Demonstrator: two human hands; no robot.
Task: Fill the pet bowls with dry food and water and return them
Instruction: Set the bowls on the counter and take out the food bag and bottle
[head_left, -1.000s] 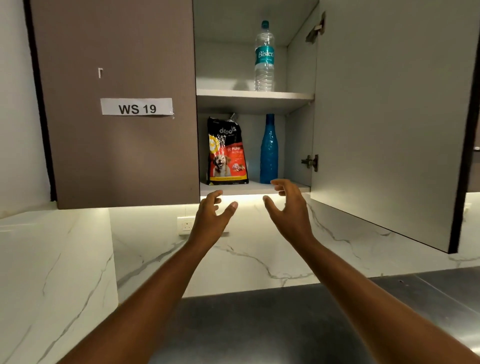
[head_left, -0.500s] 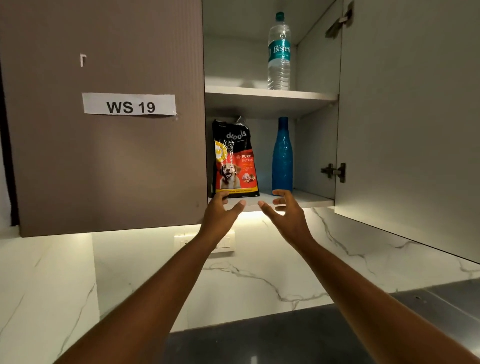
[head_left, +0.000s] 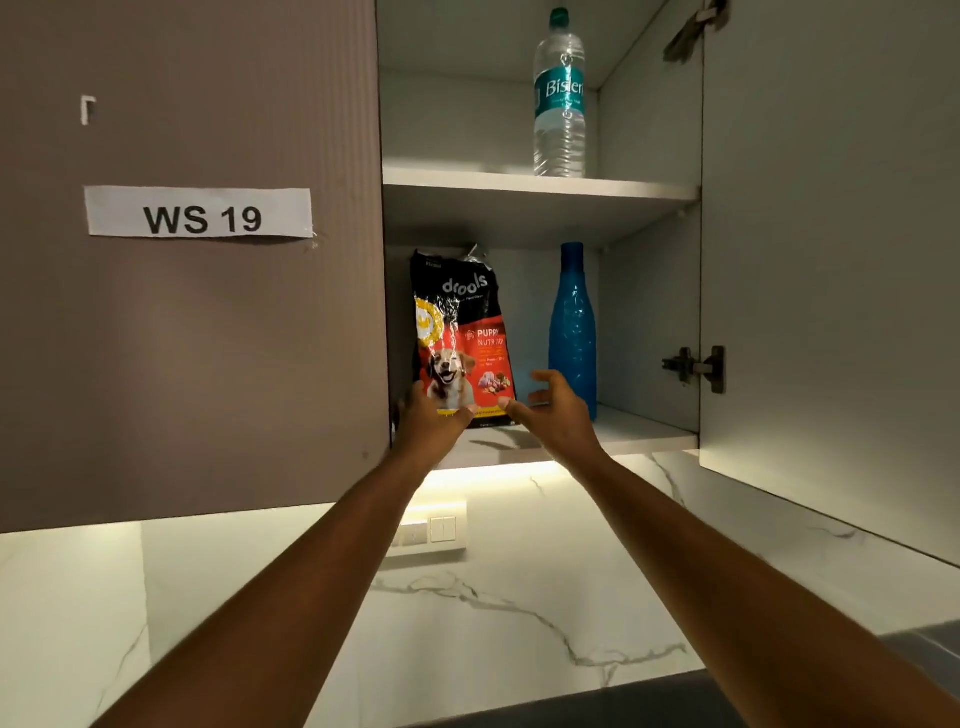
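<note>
An open wall cabinet (head_left: 519, 218) fills the view above both raised arms, its shut left door (head_left: 192, 322) bearing a paper label (head_left: 200, 212) that reads "WS 19" and its right door (head_left: 831, 249) swung outward to the right of the hands. Below the hands, a white marble backsplash (head_left: 493, 613) carries a switch plate (head_left: 431, 532), and a dark strip of bench (head_left: 675, 701) shows at the bottom edge. On the lower shelf (head_left: 639, 434) the dry food bag (head_left: 460, 338) stands upright, directly in front of and between the two hands. A blue bottle (head_left: 571, 332) stands upright just right of the right hand. A clear water bottle (head_left: 559, 98) stands on the upper shelf (head_left: 540, 187), well above both hands. The left hand (head_left: 434, 421) meets the bag's lower left corner, grip wide, fingers spread. The right hand (head_left: 556, 410) reaches the bag's lower right corner, grip wide and loosely curved, not closed on it.
</note>
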